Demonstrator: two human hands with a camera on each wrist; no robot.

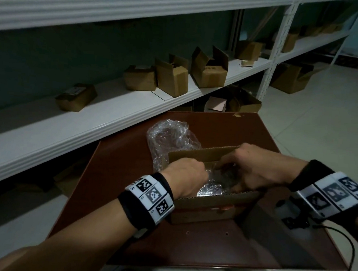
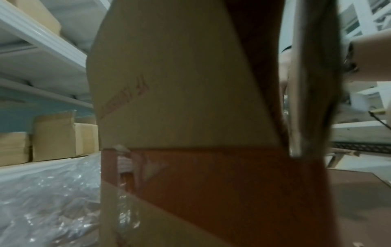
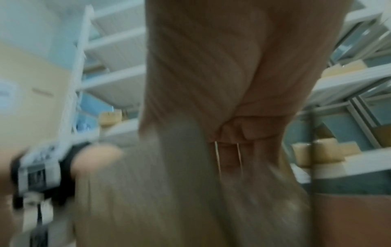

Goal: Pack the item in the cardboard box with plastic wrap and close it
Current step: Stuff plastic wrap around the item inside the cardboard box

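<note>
An open cardboard box (image 1: pixel 209 206) stands on a red-brown table (image 1: pixel 111 194). Inside lies a dark item under crinkled plastic wrap (image 1: pixel 211 186). More of the clear wrap (image 1: pixel 169 134) bulges out over the box's far left corner. My left hand (image 1: pixel 189 174) reaches in from the left, fingers curled down into the wrap. My right hand (image 1: pixel 253 167) is in from the right, near the raised far flap (image 1: pixel 202 155), fingers curled on the wrapped item. The fingertips of both are hidden. The left wrist view shows only the box's outer wall (image 2: pixel 180 75) and wrap (image 2: pixel 46 200). The right wrist view is blurred.
White shelving (image 1: pixel 112 118) runs along the left and back and carries several small cardboard boxes (image 1: pixel 172 78). More boxes sit under it at floor level (image 1: pixel 243 101). Tiled floor (image 1: pixel 325 127) lies to the right. A black cable (image 1: pixel 350 250) hangs from my right wrist.
</note>
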